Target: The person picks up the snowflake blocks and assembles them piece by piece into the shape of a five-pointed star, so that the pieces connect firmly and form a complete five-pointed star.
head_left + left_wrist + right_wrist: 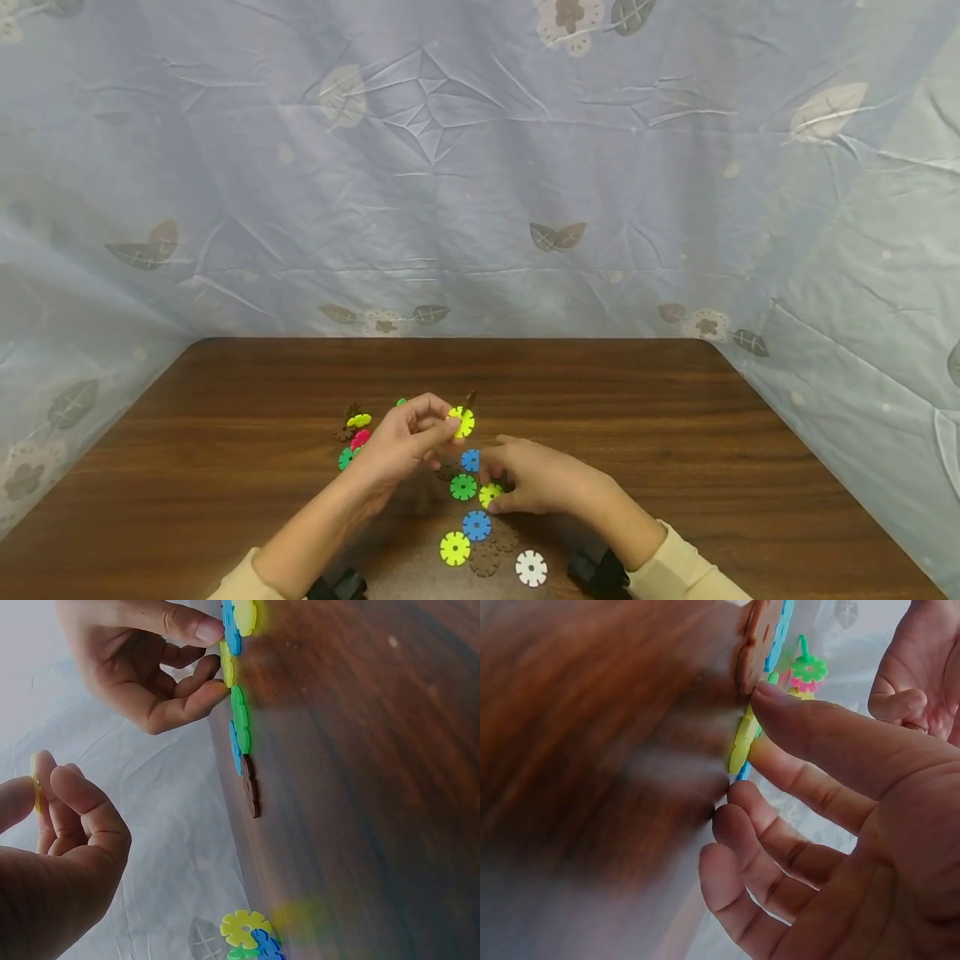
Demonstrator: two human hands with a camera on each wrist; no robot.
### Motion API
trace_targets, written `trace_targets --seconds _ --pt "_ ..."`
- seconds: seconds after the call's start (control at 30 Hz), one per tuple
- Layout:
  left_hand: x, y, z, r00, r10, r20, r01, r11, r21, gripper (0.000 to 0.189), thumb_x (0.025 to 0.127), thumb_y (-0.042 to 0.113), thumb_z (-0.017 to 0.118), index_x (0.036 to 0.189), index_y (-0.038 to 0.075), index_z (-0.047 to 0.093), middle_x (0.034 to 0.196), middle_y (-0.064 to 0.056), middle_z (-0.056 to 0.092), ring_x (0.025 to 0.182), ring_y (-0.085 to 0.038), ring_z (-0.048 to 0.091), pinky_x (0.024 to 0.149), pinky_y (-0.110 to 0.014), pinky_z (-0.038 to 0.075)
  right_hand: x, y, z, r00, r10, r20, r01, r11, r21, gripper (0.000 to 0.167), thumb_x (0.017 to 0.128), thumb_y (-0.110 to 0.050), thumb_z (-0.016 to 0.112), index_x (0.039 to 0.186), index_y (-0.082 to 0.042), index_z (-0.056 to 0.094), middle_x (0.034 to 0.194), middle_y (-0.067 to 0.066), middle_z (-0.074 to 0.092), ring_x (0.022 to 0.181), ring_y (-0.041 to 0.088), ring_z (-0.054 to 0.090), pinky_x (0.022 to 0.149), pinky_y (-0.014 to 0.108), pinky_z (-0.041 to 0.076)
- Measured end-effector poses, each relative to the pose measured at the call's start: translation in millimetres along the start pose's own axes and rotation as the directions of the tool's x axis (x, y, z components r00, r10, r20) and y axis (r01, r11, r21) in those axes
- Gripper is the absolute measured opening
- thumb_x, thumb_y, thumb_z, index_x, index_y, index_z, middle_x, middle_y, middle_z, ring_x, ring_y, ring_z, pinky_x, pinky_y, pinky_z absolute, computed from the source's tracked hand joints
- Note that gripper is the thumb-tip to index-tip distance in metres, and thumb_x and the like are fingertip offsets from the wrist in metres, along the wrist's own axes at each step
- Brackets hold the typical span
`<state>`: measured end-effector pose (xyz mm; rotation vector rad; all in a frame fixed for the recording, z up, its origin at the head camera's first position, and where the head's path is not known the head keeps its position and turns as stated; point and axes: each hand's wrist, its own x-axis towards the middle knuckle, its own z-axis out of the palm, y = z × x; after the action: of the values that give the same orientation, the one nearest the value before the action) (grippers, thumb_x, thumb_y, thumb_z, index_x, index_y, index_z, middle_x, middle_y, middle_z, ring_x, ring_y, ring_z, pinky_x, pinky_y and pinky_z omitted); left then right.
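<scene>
In the head view my left hand [408, 437] is raised over the table. Its thumb and forefinger pinch a yellow notched plastic disc [462, 422], and a brown disc [470, 399] stands edge-on behind it, seemingly joined. My right hand [536, 477] is low at the table, thumb and forefinger at the edges of another yellow disc [491, 496]. In the right wrist view that yellow disc [742, 740] lies between the thumb and forefinger. Green [463, 487] and blue discs [477, 526] lie close by. A blue disc [470, 460] is partly hidden by the right hand.
Nearer the front lie a yellow disc [455, 548], brown discs [484, 560] and a white disc [531, 568]. Left of the left forearm is a cluster with a red disc [361, 440] and a green one [347, 458]. A patterned cloth [487, 192] surrounds the wooden table [675, 417].
</scene>
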<state>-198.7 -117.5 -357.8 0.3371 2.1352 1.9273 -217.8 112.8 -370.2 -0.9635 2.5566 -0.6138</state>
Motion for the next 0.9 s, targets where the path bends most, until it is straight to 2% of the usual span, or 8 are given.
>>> trace_targets --seconds 0.23,0.4,0.47,0.57,0.73,0.9 --pt "-0.2 1.5 2.0 1.000 0.004 -0.003 -0.004 1.000 0.004 0.023 0.105 0.025 0.065 0.113 0.005 0.059 0.089 0.008 0.075 0.093 -0.014 0.068 0.074 -0.029 0.054 0.4 2 -1 1.000 -0.010 -0.002 0.010 0.999 0.052 0.029 0.089 -0.016 0.084 0.104 -0.014 0.060 0.095 -0.004 0.060 0.080 0.007 0.053 0.070 0.024 0.047" --pt "-0.9 2.1 1.8 1.000 -0.005 -0.016 0.004 1.000 -0.005 0.022 0.104 0.025 0.066 0.113 0.006 0.059 0.089 0.008 0.075 0.094 -0.013 0.069 0.075 -0.029 0.055 -2.8 6 -5 0.999 -0.043 0.006 0.042 0.993 0.106 0.026 0.091 -0.012 0.081 0.107 -0.013 0.060 0.090 -0.004 0.062 0.075 0.003 0.052 0.066 0.022 0.047" --pt "-1.1 1.8 1.5 1.000 -0.009 -0.020 0.009 1.000 -0.010 0.023 0.104 0.025 0.066 0.114 0.006 0.059 0.090 0.009 0.075 0.094 -0.013 0.069 0.075 -0.029 0.055 -4.0 8 -8 0.997 -0.077 -0.017 0.078 0.989 0.122 0.023 0.093 -0.011 0.080 0.107 -0.013 0.062 0.089 -0.003 0.065 0.075 0.002 0.054 0.067 0.022 0.049" --pt "-1.0 1.7 1.2 1.000 -0.010 -0.020 0.010 1.000 -0.016 0.023 0.104 0.026 0.066 0.114 0.006 0.059 0.090 0.010 0.075 0.094 -0.013 0.069 0.074 -0.029 0.055 -5.8 12 -15 0.986 -0.137 -0.098 0.148 0.981 0.125 0.019 0.094 -0.011 0.078 0.108 -0.012 0.064 0.090 -0.002 0.069 0.078 0.000 0.059 0.072 0.021 0.054" --pt "-1.0 1.7 1.3 1.000 -0.006 -0.014 0.005 1.000 -0.030 0.022 0.104 0.025 0.067 0.113 0.006 0.059 0.091 0.007 0.076 0.092 -0.013 0.069 0.073 -0.027 0.054 -9.7 16 -26 0.934 -0.216 -0.285 0.268 0.951 0.156 0.018 0.095 -0.010 0.077 0.109 -0.011 0.066 0.088 0.001 0.070 0.078 0.001 0.062 0.071 0.022 0.057" --pt "-1.7 2.7 1.6 1.000 0.001 -0.005 -0.001 0.999 -0.034 0.021 0.104 0.025 0.066 0.113 0.006 0.060 0.090 0.006 0.078 0.092 -0.015 0.069 0.073 -0.027 0.054 -11.5 14 -31 0.853 -0.241 -0.463 0.364 0.910 0.198 0.016 0.096 -0.010 0.075 0.110 -0.013 0.067 0.089 0.002 0.071 0.075 0.006 0.063 0.064 0.023 0.054"
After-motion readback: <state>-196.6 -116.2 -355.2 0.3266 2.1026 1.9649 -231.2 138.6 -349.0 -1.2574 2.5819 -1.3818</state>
